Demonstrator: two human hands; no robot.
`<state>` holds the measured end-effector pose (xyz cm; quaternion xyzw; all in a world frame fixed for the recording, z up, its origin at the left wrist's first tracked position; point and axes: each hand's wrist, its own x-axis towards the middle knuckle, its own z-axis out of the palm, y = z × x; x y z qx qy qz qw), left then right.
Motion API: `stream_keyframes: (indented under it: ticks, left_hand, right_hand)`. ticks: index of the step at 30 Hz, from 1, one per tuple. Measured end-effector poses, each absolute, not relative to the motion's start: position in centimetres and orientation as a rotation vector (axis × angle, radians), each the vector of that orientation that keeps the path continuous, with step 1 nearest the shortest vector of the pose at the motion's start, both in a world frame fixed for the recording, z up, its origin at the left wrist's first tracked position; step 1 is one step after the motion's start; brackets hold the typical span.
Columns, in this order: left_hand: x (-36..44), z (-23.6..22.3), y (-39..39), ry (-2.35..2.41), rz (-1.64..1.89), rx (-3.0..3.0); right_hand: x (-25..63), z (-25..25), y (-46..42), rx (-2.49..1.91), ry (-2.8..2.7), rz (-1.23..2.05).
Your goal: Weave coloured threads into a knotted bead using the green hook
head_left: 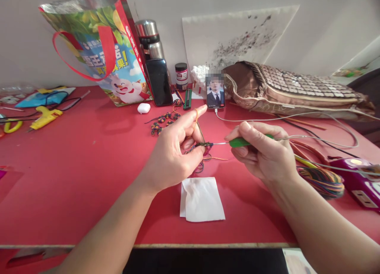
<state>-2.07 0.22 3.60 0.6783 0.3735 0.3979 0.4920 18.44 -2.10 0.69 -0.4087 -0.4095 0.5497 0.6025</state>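
Observation:
My left hand pinches a small piece of dark multicoloured crochet between thumb and fingers. A strand of yarn loops over its raised index finger and runs down to the piece. My right hand grips a crochet hook by its green handle. The hook's thin metal shaft points left and its tip meets the crochet piece, where the stitches partly hide it. Loose yarn ends hang below. To the right, beside my right forearm, lies a bundle of multicoloured yarn.
A folded white tissue lies on the red table in front of me. Behind my hands are a string of small yarn balls, a propped phone on a cable, a black phone and an earbud case. A purple power strip sits right.

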Motion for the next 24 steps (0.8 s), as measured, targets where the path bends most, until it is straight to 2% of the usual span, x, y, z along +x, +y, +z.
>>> stream_keyframes:
  ticks: [9, 17, 24]
  left_hand:
    - [-1.9, 3.7, 0.2, 0.924, 0.984, 1.702]
    - [-1.8, 2.7, 0.2, 0.958, 1.018, 1.877]
    - [-1.9, 1.9, 0.2, 1.051, 1.024, 2.043]
  right_hand:
    - [18.4, 1.0, -2.2, -0.960, -0.978, 1.230]
    - [18.6, 0.5, -2.8, -1.069, -1.109, 1.055]
    - [17.6, 0.6, -3.5, -1.087, -1.339, 0.706]
